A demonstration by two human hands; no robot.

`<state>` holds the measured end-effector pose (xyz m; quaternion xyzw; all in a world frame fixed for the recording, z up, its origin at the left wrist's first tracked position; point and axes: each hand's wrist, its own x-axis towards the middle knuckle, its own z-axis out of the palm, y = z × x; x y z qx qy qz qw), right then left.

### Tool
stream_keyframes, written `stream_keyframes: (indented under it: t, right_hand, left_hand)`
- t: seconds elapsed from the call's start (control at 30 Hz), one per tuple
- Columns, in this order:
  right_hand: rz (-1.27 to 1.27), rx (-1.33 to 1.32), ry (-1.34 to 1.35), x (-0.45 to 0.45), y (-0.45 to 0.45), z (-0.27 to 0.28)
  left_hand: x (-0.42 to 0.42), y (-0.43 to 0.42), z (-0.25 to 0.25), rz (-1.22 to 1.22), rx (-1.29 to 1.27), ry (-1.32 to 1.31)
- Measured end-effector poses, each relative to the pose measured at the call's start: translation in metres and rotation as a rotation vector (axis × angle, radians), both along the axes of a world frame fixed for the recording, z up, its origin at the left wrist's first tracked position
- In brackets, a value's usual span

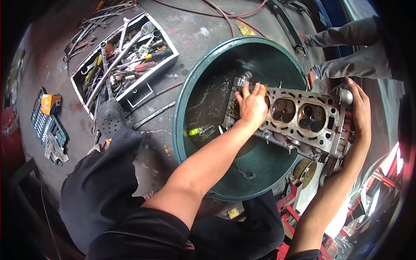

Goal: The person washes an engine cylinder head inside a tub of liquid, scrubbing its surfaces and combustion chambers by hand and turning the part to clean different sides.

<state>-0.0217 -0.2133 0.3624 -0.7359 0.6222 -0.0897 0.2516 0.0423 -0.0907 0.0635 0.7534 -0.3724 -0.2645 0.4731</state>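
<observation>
A metal cylinder head (297,113) lies tilted across the rim of a green round tub (178,108), its face with the round combustion chambers turned up. My left hand (252,106) rests flat on the left end of that face, fingers apart. At the opposite end, beyond the tub's rim, my right hand (360,113) holds the cylinder head by its edge; part of its fingers is hidden. Dark liquid covers part of the tub's bottom. A yellow-green tool (196,131) lies inside, left of the cylinder head.
A white-edged toolbox (172,58) full of wrenches and sockets stands at upper left, with loose wrenches (82,39) beside it. Further left lie a socket set (38,123) and a glove (55,149). Another person's legs (346,65) are at upper right. Red hoses (225,16) cross the floor.
</observation>
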Motion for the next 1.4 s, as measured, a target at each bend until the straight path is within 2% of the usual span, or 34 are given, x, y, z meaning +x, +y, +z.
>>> stream_keyframes:
  t: [0.03,0.1,0.13,0.17,0.23,0.27,0.37,0.43,0.47,0.53,0.57,0.63,0.7,0.77,0.8,0.83,0.9,0.97,1.03,1.1,1.17,1.2,1.23,1.37,1.4]
  right_hand:
    - [0.011,0.001,-0.005,0.004,0.002,0.000]
    - [-0.031,-0.047,0.032,0.007,0.005,-0.001]
    - [-0.026,-0.069,0.036,0.010,0.009,-0.001]
    - [0.026,-0.010,0.022,-0.010,-0.012,-0.003]
    - [0.006,-0.006,0.034,-0.005,-0.004,0.000]
    - [0.018,-0.004,0.029,-0.003,-0.002,0.000]
    - [-0.022,-0.093,0.019,-0.003,-0.012,-0.004]
    - [0.073,-0.045,0.090,-0.013,-0.019,-0.002]
    - [0.001,0.034,0.069,-0.011,-0.015,0.001]
    - [0.046,-0.027,0.086,-0.020,-0.021,-0.002]
    - [0.096,-0.094,0.094,-0.021,-0.028,-0.004]
    - [0.083,-0.070,0.082,-0.009,-0.021,-0.002]
    - [0.041,-0.010,0.113,-0.003,-0.007,0.002]
    - [0.060,-0.103,0.054,-0.001,-0.001,-0.002]
    - [0.051,-0.100,0.074,0.005,0.004,0.001]
    - [0.036,-0.088,0.096,0.006,0.006,0.002]
    - [0.073,-0.037,0.096,-0.002,-0.005,0.000]
    - [0.066,-0.008,0.133,0.002,-0.001,0.000]
    - [0.059,-0.010,0.056,0.004,0.001,-0.001]
    - [0.066,-0.039,0.056,0.002,-0.002,-0.001]
    - [0.062,-0.022,0.106,0.002,0.000,0.000]
    - [0.068,-0.019,0.106,0.000,-0.002,-0.001]
    - [0.083,-0.070,0.118,-0.003,-0.007,-0.002]
    - [0.090,-0.057,0.129,-0.008,-0.013,-0.002]
    - [0.077,-0.059,0.115,-0.007,-0.011,-0.002]
  left_hand:
    - [0.001,-0.002,0.010,-0.058,0.025,0.013]
    - [-0.012,0.009,0.032,-0.084,-0.123,-0.002]
    - [-0.020,0.008,0.024,-0.006,-0.207,-0.033]
    - [-0.018,0.004,0.014,0.047,-0.212,-0.096]
    - [0.006,-0.003,0.013,-0.002,-0.099,0.005]
    - [0.009,-0.003,0.026,-0.128,-0.013,0.044]
    - [-0.020,0.015,0.045,-0.099,-0.177,0.053]
    - [-0.015,0.011,0.028,-0.005,-0.217,-0.076]
    - [-0.010,0.007,0.023,-0.014,-0.127,0.009]
    - [-0.004,-0.004,0.026,-0.010,-0.013,0.076]
    - [-0.008,0.001,0.033,-0.054,-0.060,0.103]
    - [-0.015,0.011,0.029,-0.075,-0.144,-0.012]
    - [-0.004,0.007,-0.003,-0.010,-0.072,-0.212]
    - [0.035,0.008,-0.020,-0.255,0.437,-0.168]
    - [0.048,-0.001,-0.048,-0.199,0.541,-0.133]
    - [0.060,-0.003,-0.073,-0.167,0.557,-0.265]
    - [0.086,-0.001,-0.093,-0.185,0.573,-0.474]
    - [0.097,0.007,-0.114,-0.287,0.585,-0.551]
    - [0.069,0.034,-0.130,-0.484,0.768,-0.889]
    - [0.041,0.044,-0.141,-0.435,0.778,-0.724]
    - [0.049,0.035,-0.118,-0.657,0.681,-0.320]
    - [0.052,0.035,-0.103,-0.428,0.645,-0.176]
    - [0.051,0.027,-0.095,-0.090,0.625,0.041]
    - [0.043,0.014,-0.093,0.313,0.151,0.222]
    - [0.038,0.010,-0.075,0.293,0.101,0.257]
